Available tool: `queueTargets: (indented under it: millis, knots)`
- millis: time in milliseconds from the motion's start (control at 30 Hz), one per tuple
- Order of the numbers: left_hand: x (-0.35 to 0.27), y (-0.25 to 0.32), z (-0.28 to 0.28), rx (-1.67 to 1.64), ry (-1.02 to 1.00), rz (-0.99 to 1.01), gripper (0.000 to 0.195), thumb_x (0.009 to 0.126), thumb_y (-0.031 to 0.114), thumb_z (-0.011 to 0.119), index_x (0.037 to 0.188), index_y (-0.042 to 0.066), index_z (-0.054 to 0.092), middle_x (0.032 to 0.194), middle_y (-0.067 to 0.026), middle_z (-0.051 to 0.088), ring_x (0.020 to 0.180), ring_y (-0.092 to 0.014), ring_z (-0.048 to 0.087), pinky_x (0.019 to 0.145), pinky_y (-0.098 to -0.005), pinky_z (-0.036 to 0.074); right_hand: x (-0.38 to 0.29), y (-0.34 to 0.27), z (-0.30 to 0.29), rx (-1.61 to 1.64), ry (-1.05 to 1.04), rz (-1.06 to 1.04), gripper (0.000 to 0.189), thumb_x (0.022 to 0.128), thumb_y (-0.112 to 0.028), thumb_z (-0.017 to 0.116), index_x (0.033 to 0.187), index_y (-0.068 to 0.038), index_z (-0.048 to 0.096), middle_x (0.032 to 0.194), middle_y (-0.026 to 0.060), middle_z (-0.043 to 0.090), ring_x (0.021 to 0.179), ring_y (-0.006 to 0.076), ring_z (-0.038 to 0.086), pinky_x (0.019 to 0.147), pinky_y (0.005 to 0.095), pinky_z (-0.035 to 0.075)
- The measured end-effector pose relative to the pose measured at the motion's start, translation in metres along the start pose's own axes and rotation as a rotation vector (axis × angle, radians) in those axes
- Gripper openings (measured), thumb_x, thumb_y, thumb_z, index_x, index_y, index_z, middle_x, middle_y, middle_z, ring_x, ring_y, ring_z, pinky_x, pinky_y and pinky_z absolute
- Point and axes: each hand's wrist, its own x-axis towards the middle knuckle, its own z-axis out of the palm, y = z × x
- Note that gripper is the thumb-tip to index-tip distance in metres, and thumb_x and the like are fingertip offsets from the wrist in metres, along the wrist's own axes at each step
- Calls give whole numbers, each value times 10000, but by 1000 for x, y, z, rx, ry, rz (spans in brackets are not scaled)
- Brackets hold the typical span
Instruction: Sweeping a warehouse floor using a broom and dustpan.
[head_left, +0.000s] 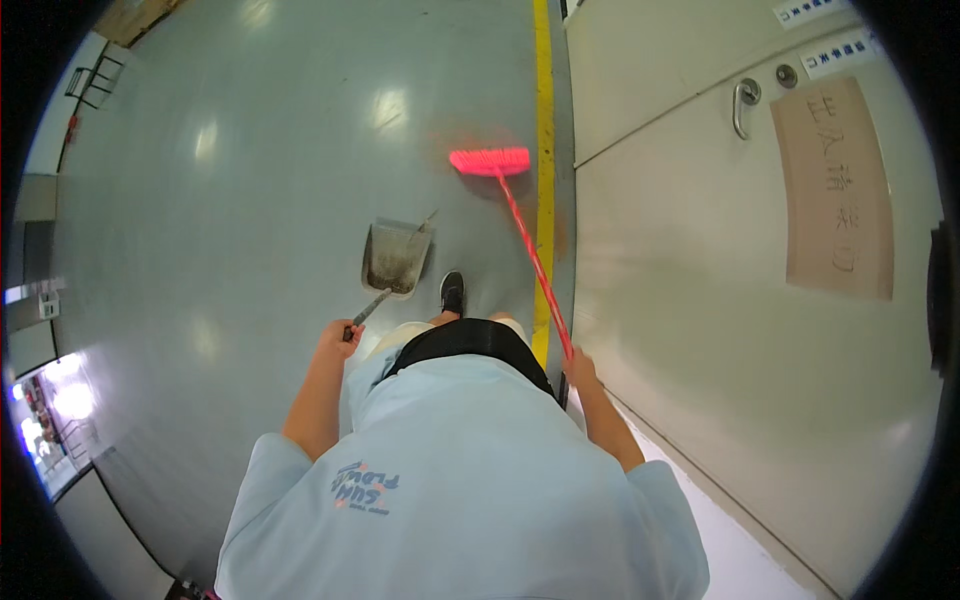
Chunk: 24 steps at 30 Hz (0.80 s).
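Note:
My left hand (346, 339) is closed around the dark handle of a long-handled dustpan (394, 255). The pan has a grimy inside, and a thin scrap (426, 223) lies across its front edge. On the right, my right hand (580, 367) grips the top of a pink broom (534, 259). Its pink bristle head (491, 161) is ahead of the pan and to its right, close to a yellow floor line. A faint reddish smear (472, 139) shows around the bristles. My black shoe (452, 292) stands between the dustpan and the broom handle.
A pale double door (675, 240) with a metal lever handle (745, 109) rises close on my right. A cardboard sign (836, 187) with handwriting is fixed to it. The yellow line (544, 112) runs along its foot. Grey floor (225, 247) stretches left towards a black metal rack (94, 81).

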Motion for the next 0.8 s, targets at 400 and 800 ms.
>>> queueTargets:
  millis: [400,800]
  knots:
    - [-40,1,57,-126,39,100,131,712,15,417,593,-33,389,479,-74,409,396,-132,434,454,-230,476,30,3,-59,-316,-79,-74,240,704,-183,442,862,-8,397,719,214,520,673,352,515,610,422,412]
    - [-62,-1,122,-359,128,54,110,725,17,393,671,-74,365,543,-147,443,412,-161,453,374,-187,434,300,-232,-183,-289,-3,-319,208,686,-181,479,791,-3,507,750,197,532,713,328,515,623,400,412]
